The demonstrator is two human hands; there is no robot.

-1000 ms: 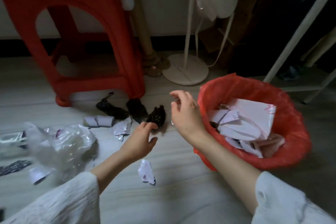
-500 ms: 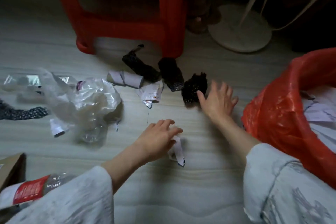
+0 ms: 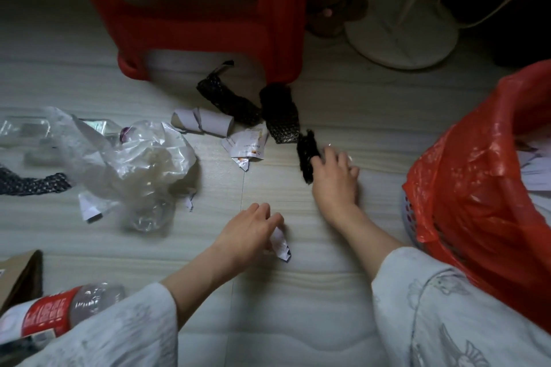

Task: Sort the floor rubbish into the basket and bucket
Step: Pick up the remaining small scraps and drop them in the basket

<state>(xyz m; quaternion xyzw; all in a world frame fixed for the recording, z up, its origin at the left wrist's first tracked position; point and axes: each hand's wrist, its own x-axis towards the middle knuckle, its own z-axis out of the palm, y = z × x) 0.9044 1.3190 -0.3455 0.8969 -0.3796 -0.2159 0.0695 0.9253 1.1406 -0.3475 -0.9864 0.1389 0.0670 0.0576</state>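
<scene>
A pale wood-grain floor (image 3: 343,104) fills the view, dim toward the far wall. Nearest, at the lower left edge, a crushed plastic bottle with a red label (image 3: 50,314) and a brown cardboard flap (image 3: 21,274) are both cut off by the frame. The left hand (image 3: 244,240) curls over a small folded paper scrap (image 3: 281,244), its fingers pinching the scrap's near end. To the right, a basket lined with a red plastic bag (image 3: 477,188) holds white paper, only partly in frame. The right hand (image 3: 332,179) grips a black crumpled wrapper (image 3: 307,155) between thumb and fingers; how far it is lifted cannot be told. Left of the hands lies a crumpled clear plastic bag (image 3: 128,158), blurred, covering whatever sits beneath it, with a dark patterned strip (image 3: 29,185) beside it. Farther off lie a printed paper scrap (image 3: 247,144), a flattened cardboard tube (image 3: 202,122) and two black bubble-wrap strips (image 3: 226,101), one touching the leg of a red plastic stool (image 3: 280,24). Beyond stands a white round stand base (image 3: 402,27).
</scene>
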